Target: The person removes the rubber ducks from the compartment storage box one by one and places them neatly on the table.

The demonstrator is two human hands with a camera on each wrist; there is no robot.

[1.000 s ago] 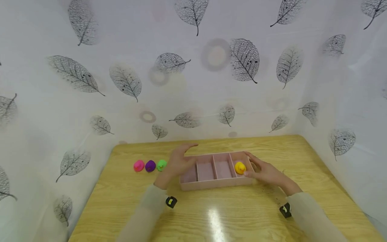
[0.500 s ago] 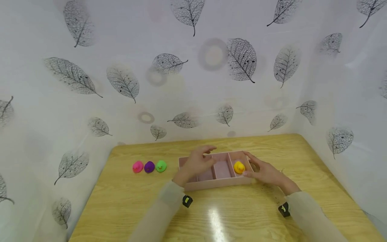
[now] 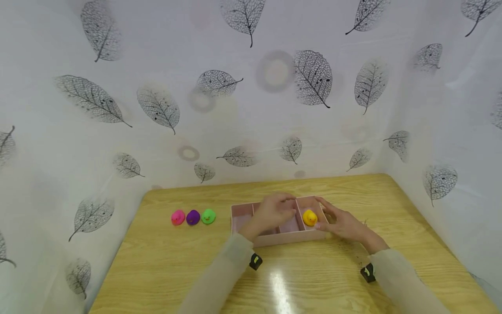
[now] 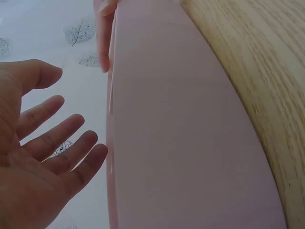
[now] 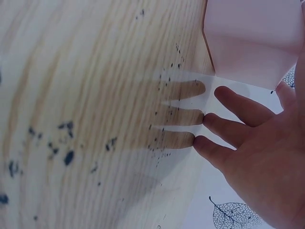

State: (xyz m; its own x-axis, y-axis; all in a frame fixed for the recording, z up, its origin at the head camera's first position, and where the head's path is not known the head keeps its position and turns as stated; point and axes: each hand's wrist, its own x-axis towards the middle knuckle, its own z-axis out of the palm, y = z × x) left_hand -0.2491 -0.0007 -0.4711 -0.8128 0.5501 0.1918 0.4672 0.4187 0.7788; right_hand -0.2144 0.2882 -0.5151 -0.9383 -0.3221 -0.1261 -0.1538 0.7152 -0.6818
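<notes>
A long pink box [image 3: 290,237] with dividers lies on the wooden table, and a yellow rubber duck [image 3: 310,217] sits in its rightmost compartment. Over the middle compartments hovers my left hand [image 3: 271,214], its fingers spread and holding nothing; the left wrist view shows its palm beside the box's pink side wall [image 4: 171,119]. At the right end of the box is my right hand [image 3: 347,224], with forefinger by the back corner and thumb over the rim near the duck. Its other fingers [image 5: 243,107] stretch out apart. Whether the thumb presses on the box cannot be told.
Left of the box, a pink duck [image 3: 178,217], a purple duck [image 3: 193,217] and a green duck [image 3: 208,216] stand in a row on the table [image 3: 164,261]. A pale leaf-printed sheet [image 3: 235,122] encloses the back and sides of the table.
My left hand has moved to the right above the box, from its left end to the middle compartments, uncovering the leftmost one. My right hand and the ducks have stayed in place.
</notes>
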